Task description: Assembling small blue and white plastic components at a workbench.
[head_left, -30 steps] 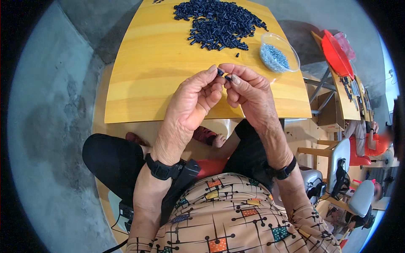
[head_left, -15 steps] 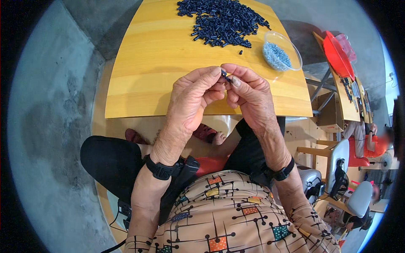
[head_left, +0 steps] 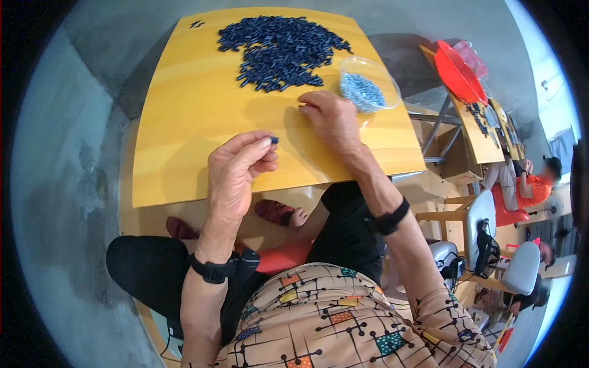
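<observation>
Between thumb and forefinger my left hand point(head_left: 236, 164) pinches a small dark cylindrical plastic piece point(head_left: 274, 140), held above the near part of the yellow table point(head_left: 184, 165). My right hand point(head_left: 333, 119) is farther forward, close to the table top, with its fingers drawn together. A dark speck shows at its fingertips, too small to make out. Just beyond those fingertips lies a wide heap of similar dark pieces point(head_left: 282, 49). A clear plastic bowl point(head_left: 392, 92) stands right beside the right hand, with many small shiny metal parts point(head_left: 362, 92) in it.
A few loose dark pieces point(head_left: 196, 24) lie at the table's far left corner. To the right, a red basin point(head_left: 457, 70) rests on another table, with a cardboard box point(head_left: 460, 165) below. A grey chair point(head_left: 480, 224) stands at right; a person in orange point(head_left: 532, 187) sits beyond.
My hands, together before, are now apart. The right one has moved forward toward the heap and bowl; the left keeps a dark piece. The whole view has shifted, showing more of the table's far end.
</observation>
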The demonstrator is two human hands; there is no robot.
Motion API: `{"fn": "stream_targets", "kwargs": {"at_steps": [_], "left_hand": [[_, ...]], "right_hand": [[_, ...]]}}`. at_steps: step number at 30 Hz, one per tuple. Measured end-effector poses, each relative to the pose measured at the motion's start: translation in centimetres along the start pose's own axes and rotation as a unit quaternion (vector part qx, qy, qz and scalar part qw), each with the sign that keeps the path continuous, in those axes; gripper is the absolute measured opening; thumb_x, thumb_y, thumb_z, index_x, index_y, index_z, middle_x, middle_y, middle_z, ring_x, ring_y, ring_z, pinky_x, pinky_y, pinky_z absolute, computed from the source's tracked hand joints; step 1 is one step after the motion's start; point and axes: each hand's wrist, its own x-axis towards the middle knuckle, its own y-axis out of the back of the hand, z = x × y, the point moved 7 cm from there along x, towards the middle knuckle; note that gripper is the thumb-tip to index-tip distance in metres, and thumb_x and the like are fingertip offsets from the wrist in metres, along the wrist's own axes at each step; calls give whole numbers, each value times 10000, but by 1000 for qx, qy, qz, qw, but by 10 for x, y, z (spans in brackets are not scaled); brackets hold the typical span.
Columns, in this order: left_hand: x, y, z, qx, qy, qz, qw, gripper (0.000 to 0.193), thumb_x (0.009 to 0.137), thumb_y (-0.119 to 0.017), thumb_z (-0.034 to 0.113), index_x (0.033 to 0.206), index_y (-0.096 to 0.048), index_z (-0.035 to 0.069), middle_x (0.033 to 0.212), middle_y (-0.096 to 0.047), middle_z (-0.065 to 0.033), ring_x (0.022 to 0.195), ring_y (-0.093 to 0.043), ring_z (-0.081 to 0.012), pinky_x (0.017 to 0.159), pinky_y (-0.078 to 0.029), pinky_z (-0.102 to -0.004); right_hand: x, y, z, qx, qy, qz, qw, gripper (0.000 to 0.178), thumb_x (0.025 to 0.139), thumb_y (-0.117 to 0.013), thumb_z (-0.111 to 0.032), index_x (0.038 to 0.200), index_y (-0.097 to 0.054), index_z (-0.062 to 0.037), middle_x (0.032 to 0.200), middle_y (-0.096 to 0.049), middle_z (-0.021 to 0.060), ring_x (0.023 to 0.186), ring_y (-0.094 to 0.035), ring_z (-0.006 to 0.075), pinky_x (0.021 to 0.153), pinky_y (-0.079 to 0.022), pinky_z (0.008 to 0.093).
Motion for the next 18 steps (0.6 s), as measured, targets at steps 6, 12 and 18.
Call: {"fn": "stream_targets", "kwargs": {"at_steps": [6,12,18], "left_hand": [[3,-4,-2,-39,9,-27,999,151,804,-600,26,943,-624,-30,814,-647,-90,686,-627,-124,599,-542,-228],[5,-3,-9,-27,21,-30,999,159,808,-575,51,953,-613,-3,830,-638,-70,697,-608,-100,604,-519,-196],[3,-3,-5,-79,13,-39,996,168,791,-575,7,949,-616,-31,816,-643,-96,676,-622,-124,600,-544,-226]], "right_hand": [[11,-17,8,-160,26,-56,985,92,716,-635,-102,798,-648,-64,759,-597,99,754,-592,289,663,-475,392],[13,10,-10,-80,32,-20,996,154,711,-645,-68,865,-633,-74,807,-608,105,770,-603,292,657,-488,375],[57,94,30,-173,-43,10,984,104,734,-627,-132,806,-697,-105,770,-649,123,676,-640,291,628,-512,351]]}}
